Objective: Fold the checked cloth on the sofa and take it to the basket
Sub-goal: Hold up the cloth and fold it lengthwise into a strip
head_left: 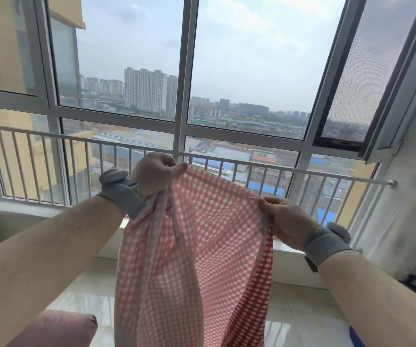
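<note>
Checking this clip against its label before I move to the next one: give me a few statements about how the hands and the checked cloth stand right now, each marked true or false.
1. Both hands hold the checked cloth up in the air. True.
2. The left hand is empty. False: its grip is closed on a bunched top corner of the cloth.
3. The right hand pinches the cloth's top edge. True.
4. The cloth is already folded into a small square. False: it hangs long and loose, running out of the bottom of the view.
5. The cloth lies flat on the sofa. False: it hangs in front of the window railing.
</note>
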Motion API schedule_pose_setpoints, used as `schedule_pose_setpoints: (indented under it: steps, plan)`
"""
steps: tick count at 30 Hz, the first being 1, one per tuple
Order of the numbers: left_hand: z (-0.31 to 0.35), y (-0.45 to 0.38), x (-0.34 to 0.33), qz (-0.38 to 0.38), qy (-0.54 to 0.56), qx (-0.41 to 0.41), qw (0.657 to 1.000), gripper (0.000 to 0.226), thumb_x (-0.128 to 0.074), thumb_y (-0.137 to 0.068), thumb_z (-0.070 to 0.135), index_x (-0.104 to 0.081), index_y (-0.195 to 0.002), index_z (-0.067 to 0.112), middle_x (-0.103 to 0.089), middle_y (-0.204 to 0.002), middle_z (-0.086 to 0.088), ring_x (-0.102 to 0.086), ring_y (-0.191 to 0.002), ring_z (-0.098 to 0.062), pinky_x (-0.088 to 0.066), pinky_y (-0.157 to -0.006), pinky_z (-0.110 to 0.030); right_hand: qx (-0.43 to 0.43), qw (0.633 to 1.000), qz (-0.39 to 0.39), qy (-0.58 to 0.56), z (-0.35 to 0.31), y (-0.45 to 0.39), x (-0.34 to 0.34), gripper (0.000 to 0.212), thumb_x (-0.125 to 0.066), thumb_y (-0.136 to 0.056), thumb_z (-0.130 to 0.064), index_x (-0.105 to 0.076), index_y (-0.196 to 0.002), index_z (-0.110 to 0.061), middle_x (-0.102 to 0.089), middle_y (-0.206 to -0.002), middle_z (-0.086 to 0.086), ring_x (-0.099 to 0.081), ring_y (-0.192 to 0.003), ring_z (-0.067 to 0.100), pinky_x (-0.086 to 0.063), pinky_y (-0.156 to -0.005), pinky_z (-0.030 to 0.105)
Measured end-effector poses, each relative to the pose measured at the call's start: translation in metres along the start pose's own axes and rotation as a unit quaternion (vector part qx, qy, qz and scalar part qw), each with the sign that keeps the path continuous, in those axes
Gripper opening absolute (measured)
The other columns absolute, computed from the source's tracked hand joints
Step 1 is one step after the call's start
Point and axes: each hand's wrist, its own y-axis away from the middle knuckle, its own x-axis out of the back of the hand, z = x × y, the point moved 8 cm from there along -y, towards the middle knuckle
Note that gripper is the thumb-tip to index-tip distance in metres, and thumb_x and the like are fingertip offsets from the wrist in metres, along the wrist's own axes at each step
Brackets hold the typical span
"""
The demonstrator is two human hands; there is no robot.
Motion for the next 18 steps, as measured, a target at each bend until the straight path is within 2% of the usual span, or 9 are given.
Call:
schedule_pose_setpoints:
  steps: [2, 4, 6, 8, 11, 14, 16, 18]
  plan:
    - [-0.001, 0.004, -0.006, -0.038, -0.028, -0.001, 0.999, 0.045, -0.065, -0.077, 0.058, -0.067, -0.083, 0.014, -0.059, -0.069, 0.003, -0.054, -0.065, -0.012, -0.049, -0.066, -0.033, 0.019, 0.999, -0.022, -0.025, -0.011, -0.001, -0.011, 0.024, -0.057, -0.095, -0.026, -0.075, -0.094, -0.01, -0.074, -0.086, 0.006, -0.07, -0.077, 0.02, -0.057, -0.068, 0.033]
    - [0.01, 0.013, -0.024, -0.121, -0.025, -0.011, 0.992, 0.072, -0.053, -0.058, 0.085, -0.064, -0.1, 0.027, -0.059, -0.081, 0.01, -0.056, -0.072, -0.006, -0.048, -0.068, -0.027, 0.044, 0.998, -0.045, -0.009, -0.027, -0.001, -0.03, 0.025, -0.058, -0.095, -0.024, -0.077, -0.081, -0.018, -0.071, -0.078, 0.003, -0.068, -0.07, 0.015, -0.056, -0.064, 0.027]
    - [0.024, 0.022, -0.049, -0.194, -0.008, -0.02, 0.981, 0.091, -0.044, -0.046, 0.095, -0.06, -0.113, 0.034, -0.061, -0.097, 0.013, -0.059, -0.089, -0.003, -0.05, -0.077, -0.023, 0.067, 0.993, -0.084, 0.038, -0.043, 0.0, -0.057, 0.024, -0.059, -0.094, -0.019, -0.075, -0.077, -0.017, -0.069, -0.074, 0.002, -0.065, -0.066, 0.014, -0.054, -0.061, 0.026]
    - [0.041, 0.029, -0.077, -0.244, -0.014, -0.041, 0.969, 0.07, -0.048, -0.054, 0.086, -0.059, -0.104, 0.039, -0.065, -0.098, 0.01, -0.062, -0.092, -0.007, -0.053, -0.081, -0.026, 0.083, 0.988, -0.117, 0.065, -0.057, 0.004, -0.082, 0.015, -0.059, -0.093, -0.01, -0.069, -0.082, -0.01, -0.068, -0.073, 0.003, -0.064, -0.064, 0.016, -0.054, -0.059, 0.026]
    - [0.057, 0.031, -0.098, -0.242, -0.024, -0.086, 0.966, 0.039, -0.058, -0.064, 0.07, -0.06, -0.084, 0.037, -0.067, -0.08, 0.008, -0.064, -0.075, -0.01, -0.054, -0.069, -0.028, 0.08, 0.987, -0.137, 0.009, -0.068, 0.009, -0.099, 0.016, -0.054, -0.092, 0.0, -0.061, -0.081, -0.008, -0.066, -0.07, 0.005, -0.063, -0.06, 0.015, -0.055, -0.054, 0.025]
    - [0.053, 0.031, -0.097, -0.245, -0.043, -0.097, 0.964, 0.021, -0.062, -0.076, 0.057, -0.06, -0.079, 0.036, -0.065, -0.074, 0.01, -0.06, -0.067, -0.003, -0.05, -0.064, -0.024, 0.066, 0.986, -0.152, 0.002, -0.07, 0.016, -0.098, 0.011, -0.052, -0.093, 0.001, -0.058, -0.089, -0.006, -0.063, -0.081, 0.012, -0.063, -0.065, 0.018, -0.057, -0.057, 0.026]
    - [0.049, 0.033, -0.096, -0.261, -0.075, -0.102, 0.957, 0.029, -0.06, -0.08, 0.057, -0.062, -0.077, 0.028, -0.057, -0.065, 0.012, -0.052, -0.056, -0.002, -0.045, -0.059, -0.025, 0.05, 0.984, -0.172, 0.01, -0.069, 0.022, -0.095, 0.012, -0.055, -0.09, 0.005, -0.055, -0.097, -0.005, -0.061, -0.088, 0.015, -0.064, -0.066, 0.019, -0.057, -0.057, 0.026]
    - [0.05, 0.035, -0.095, -0.279, -0.085, -0.098, 0.952, 0.044, -0.054, -0.075, 0.067, -0.062, -0.075, 0.024, -0.049, -0.058, 0.013, -0.044, -0.052, -0.005, -0.039, -0.054, -0.027, 0.032, 0.978, -0.204, 0.021, -0.066, 0.026, -0.093, 0.03, -0.06, -0.082, 0.015, -0.054, -0.103, -0.004, -0.062, -0.088, 0.012, -0.065, -0.068, 0.018, -0.057, -0.06, 0.024]
